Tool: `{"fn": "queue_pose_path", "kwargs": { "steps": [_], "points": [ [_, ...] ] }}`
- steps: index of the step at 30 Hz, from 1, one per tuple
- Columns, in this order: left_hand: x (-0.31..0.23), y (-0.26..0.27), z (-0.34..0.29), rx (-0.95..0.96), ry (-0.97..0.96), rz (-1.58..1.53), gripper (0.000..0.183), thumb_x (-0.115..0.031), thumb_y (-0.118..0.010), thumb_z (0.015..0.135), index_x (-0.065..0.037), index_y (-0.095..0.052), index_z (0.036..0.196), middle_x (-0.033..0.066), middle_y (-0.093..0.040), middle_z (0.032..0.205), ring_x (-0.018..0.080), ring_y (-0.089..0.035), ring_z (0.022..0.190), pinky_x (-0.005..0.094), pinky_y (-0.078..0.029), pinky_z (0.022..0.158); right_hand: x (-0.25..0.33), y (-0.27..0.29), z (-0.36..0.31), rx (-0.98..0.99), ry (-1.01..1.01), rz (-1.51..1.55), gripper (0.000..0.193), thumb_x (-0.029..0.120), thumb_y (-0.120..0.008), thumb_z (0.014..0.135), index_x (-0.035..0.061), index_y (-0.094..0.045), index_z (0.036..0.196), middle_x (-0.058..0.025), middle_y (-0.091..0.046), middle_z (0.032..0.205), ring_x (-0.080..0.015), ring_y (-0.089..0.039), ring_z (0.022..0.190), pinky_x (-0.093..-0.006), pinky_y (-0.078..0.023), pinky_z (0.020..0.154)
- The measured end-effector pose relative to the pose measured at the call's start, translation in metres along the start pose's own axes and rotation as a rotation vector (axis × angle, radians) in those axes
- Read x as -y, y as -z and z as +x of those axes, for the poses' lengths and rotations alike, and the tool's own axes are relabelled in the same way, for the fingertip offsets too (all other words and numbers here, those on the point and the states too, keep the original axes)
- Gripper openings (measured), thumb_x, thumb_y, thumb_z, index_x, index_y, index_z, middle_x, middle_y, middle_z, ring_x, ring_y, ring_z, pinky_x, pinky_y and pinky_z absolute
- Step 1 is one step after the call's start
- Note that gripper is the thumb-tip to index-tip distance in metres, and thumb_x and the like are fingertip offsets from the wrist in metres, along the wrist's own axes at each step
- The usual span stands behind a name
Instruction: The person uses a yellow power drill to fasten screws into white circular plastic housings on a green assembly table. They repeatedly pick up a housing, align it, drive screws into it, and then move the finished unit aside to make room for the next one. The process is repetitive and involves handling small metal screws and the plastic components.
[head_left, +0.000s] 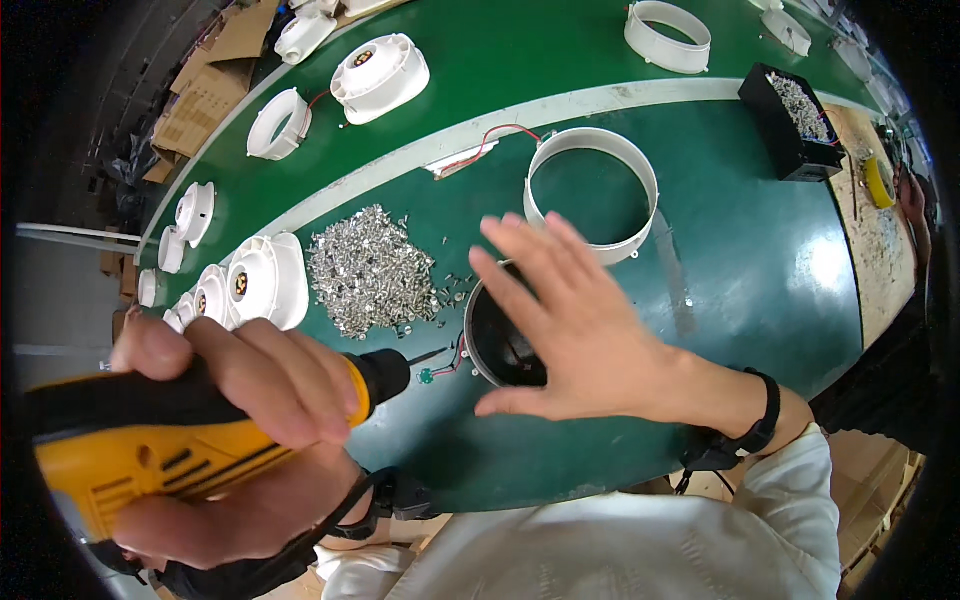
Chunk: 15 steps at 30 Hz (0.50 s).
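My left hand is wrapped round a yellow and black power screwdriver. Its bit points right, toward a small green circuit board on thin wires. Fingers spread, my right hand hovers over a round housing with a pale rim and a dark inside. That hand hides much of the housing, and I cannot tell whether it touches it. Just beyond lies a white plastic ring with a red wire. A heap of small silver screws lies between my hands, farther back.
White round housings stand at the left of the green table. More white housings and rings sit beyond the pale strip. At the right are a black box of screws and a yellow tape roll.
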<state>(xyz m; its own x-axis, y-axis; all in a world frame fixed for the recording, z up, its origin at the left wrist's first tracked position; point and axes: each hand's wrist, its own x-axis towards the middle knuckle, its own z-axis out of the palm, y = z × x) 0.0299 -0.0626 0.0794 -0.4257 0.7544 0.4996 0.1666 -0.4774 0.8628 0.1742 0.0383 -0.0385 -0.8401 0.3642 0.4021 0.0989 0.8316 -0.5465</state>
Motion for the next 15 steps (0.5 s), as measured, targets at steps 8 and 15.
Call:
{"fn": "queue_pose_path", "kwargs": {
  "steps": [8,15],
  "points": [
    [0.011,-0.009,0.055,0.193,-0.019,-0.273,0.062,-0.056,-0.048,0.086,-0.003,-0.043,0.118,0.0042,-0.042,0.063,0.0145,-0.04,0.051,0.0299,-0.037,0.053,-0.071,0.017,0.011,-0.173,-0.308,-0.391,0.091,0.055,-0.063,0.073,-0.009,-0.034,0.131,-0.035,-0.032,0.131,-0.0461,-0.031,0.126,-0.0517,-0.023,0.106],
    [0.054,-0.046,0.088,0.117,0.023,-0.205,0.064,-0.063,-0.042,0.086,-0.005,-0.043,0.111,0.0042,-0.044,0.059,0.0151,-0.041,0.047,0.029,-0.036,0.049,-0.075,0.039,0.005,0.052,-0.159,-0.291,0.089,0.045,-0.065,0.068,-0.0092,-0.035,0.131,-0.0307,-0.036,0.131,-0.0402,-0.031,0.128,-0.052,-0.019,0.109]
  ]
}}
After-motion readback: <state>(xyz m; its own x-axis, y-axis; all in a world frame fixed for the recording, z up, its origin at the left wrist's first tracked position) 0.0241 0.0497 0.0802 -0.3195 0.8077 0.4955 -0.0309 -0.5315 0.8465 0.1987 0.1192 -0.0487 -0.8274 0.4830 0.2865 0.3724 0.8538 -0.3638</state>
